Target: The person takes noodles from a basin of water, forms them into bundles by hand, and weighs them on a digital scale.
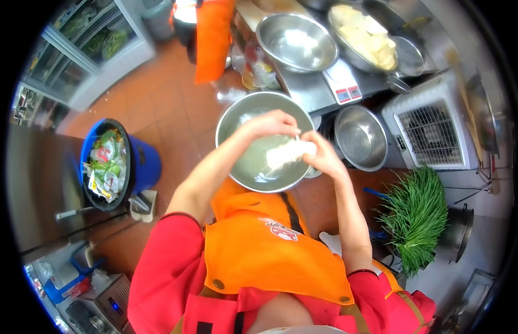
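A wide metal bowl with pale, cloudy liquid is in front of my orange apron. Above it, a bright white piece is held; glare washes out its surface, so its kind does not show. My right hand has its fingers closed around the right end of this piece. From the left, my left hand reaches over the bowl with bent fingers pinched together close to my right fingertips. What lies between the left fingertips is too small to make out.
At the back, a steel counter bears an empty metal bowl, a bowl of pale yellow chunks and a scale. A blue waste bin stands left, green chives right. Another person's orange apron shows behind.
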The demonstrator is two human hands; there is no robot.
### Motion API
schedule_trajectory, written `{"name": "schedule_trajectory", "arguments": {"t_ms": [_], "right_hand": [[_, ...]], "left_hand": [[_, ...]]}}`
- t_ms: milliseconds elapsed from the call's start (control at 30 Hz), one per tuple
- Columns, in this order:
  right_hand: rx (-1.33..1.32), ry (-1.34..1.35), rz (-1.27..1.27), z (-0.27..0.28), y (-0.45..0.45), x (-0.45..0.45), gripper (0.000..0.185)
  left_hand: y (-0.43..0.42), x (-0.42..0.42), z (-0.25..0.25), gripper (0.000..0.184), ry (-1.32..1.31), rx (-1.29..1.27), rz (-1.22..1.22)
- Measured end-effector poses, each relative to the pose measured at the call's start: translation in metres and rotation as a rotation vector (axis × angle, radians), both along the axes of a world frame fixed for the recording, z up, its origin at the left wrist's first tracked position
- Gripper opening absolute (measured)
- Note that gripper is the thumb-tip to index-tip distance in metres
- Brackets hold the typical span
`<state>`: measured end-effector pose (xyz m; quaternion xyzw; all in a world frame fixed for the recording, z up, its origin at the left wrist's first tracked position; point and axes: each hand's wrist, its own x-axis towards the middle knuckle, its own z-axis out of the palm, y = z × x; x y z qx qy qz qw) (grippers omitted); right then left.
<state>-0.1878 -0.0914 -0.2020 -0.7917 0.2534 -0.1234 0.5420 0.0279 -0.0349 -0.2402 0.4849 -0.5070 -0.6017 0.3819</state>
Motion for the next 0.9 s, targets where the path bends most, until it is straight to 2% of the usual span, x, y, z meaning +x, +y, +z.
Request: {"name": "schedule_trajectory", "arguments": {"t_ms": [67, 100, 133, 200, 233, 267, 333, 367, 400, 467, 500, 600, 633, 733, 767, 867, 900], "right_hand": [[0.43, -0.181, -0.173, 0.013, -0.003, -0.002, 0.037], [0.563, -0.35, -0.302, 0.016, -0.001, 0.006, 0.038], [0.45, -0.37, -0.405, 0.003, -0.008, 0.011, 0.04], [0.126, -0.122, -0.514, -0.015, -0.014, 0.011, 0.038], [-0.155, 0.013, -0.446, -0.023, -0.014, 0.011, 0.034], [-0.121, 0.155, -0.411, -0.029, -0.009, 0.006, 0.032], [-0.221, 0.206, -0.186, -0.035, 0.001, -0.004, 0.033], [-0.174, 0.32, -0.086, -0.028, 0.005, -0.011, 0.034], [-0.047, 0.238, -0.053, -0.012, 0.009, -0.011, 0.034], [0.194, 0.073, 0.018, 0.009, 0.007, -0.014, 0.033], [0.488, -0.076, -0.054, 0.008, 0.004, -0.015, 0.035], [0.853, -0.405, -0.283, 0.007, 0.007, -0.005, 0.037], [0.843, -0.454, -0.346, -0.001, 0.008, -0.001, 0.038], [0.76, -0.462, -0.487, -0.026, 0.012, 0.01, 0.038], [0.709, -0.427, -0.528, -0.032, 0.016, 0.013, 0.038], [0.431, -0.278, -0.58, -0.046, 0.022, 0.023, 0.04], [0.245, -0.191, -0.551, -0.047, 0.022, 0.026, 0.043]], "left_hand": [[0.003, -0.009, -0.013, 0.023, 0.462, 0.134, 0.096], [0.005, -0.019, -0.011, 0.025, 0.28, 0.11, 0.114], [0.007, -0.029, -0.009, 0.026, 0.096, 0.096, 0.128], [0.005, -0.043, -0.02, 0.026, -0.149, -0.009, -0.015], [0.003, -0.042, -0.016, 0.026, -0.27, -0.08, -0.036], [0.004, -0.039, -0.013, 0.026, -0.39, -0.15, -0.056], [0.006, -0.028, 0.001, 0.024, -0.523, -0.257, -0.092], [0.004, -0.02, 0.011, 0.023, -0.481, -0.208, -0.123], [0.004, -0.014, 0.02, 0.022, -0.441, -0.159, -0.157], [0.003, -0.013, -0.011, 0.02, -0.005, -0.053, -0.099], [0.001, -0.012, -0.011, 0.02, 0.21, -0.004, -0.072], [0.01, -0.039, -0.008, 0.019, 0.887, 0.036, 0.182], [0.007, -0.052, -0.007, 0.018, 0.968, 0.164, 0.427], [0.015, -0.055, 0.004, 0.015, 0.831, 0.109, 0.45], [0.012, -0.048, -0.019, 0.015, 0.787, 0.133, 0.432], [0.02, -0.053, -0.046, 0.018, 0.857, 0.21, 0.567], [0.023, -0.052, -0.042, 0.019, 0.864, 0.247, 0.615]]}}
